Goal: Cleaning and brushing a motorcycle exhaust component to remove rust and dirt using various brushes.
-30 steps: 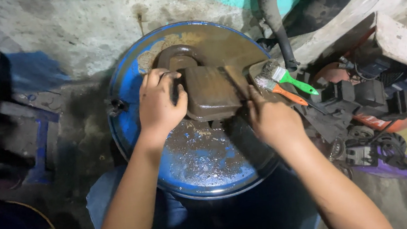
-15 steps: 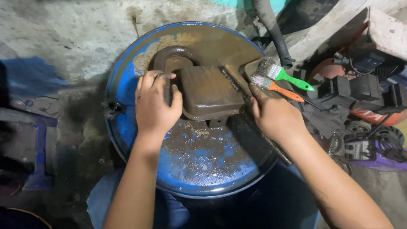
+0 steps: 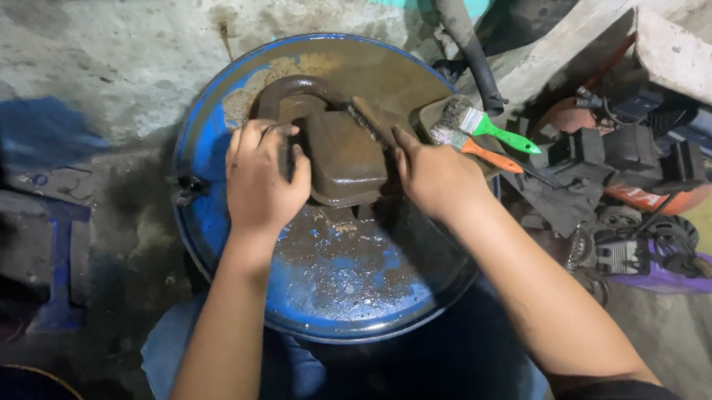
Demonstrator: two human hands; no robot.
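Note:
A brown, grimy metal casing (image 3: pixel 346 157) lies on the lid of a blue drum (image 3: pixel 218 126). My left hand (image 3: pixel 261 181) grips the casing's left side, fingers curled over its edge. On the casing's right edge rests my right hand (image 3: pixel 432 175), its fingers closed around a dark thin brush or tool (image 3: pixel 366 125) that slants across the top. A curved rusty metal piece (image 3: pixel 293 91) lies just behind the casing. The lid in front of the casing is wet and dirty.
Two paintbrushes, one with a green handle (image 3: pixel 489 131) and one with an orange handle (image 3: pixel 482 151), lie at the drum's right rim. Machine parts (image 3: pixel 626 200) are piled to the right. A black hose (image 3: pixel 466 37) rises behind. Blue metal frame (image 3: pixel 55 281) on the left.
Both hands and the casing have kept their hold; my right hand has shifted slightly along the casing's right edge. The view has drifted a little.

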